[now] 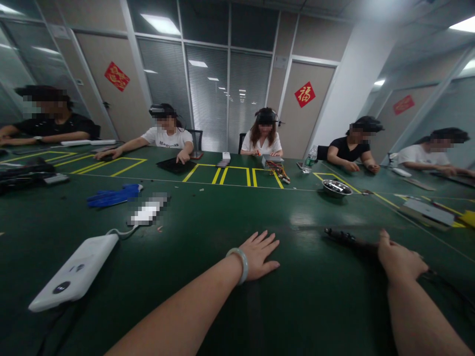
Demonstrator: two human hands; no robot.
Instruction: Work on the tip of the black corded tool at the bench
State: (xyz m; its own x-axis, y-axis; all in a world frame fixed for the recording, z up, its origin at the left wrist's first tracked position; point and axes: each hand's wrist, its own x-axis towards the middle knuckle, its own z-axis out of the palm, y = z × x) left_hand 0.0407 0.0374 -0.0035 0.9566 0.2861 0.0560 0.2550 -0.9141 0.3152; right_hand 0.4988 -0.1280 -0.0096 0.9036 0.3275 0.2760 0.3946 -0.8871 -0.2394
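My left hand [260,256] lies flat on the green table [208,217] with its fingers stretched out and nothing in it; a pale bangle sits on that wrist. My right hand [399,259] rests to the right, fingers curled down over the near end of a long dark object [345,237] that lies on the table and is hard to make out. A white power bank [76,272] with a cable lies at the near left.
Blue gloves [113,195] and a blurred white item [148,211] lie left of centre. A metal bowl [336,188] stands at the right, a water bottle [309,159] behind it. Several people sit along the far and side edges, hands on the table. Yellow tape marks off boxes.
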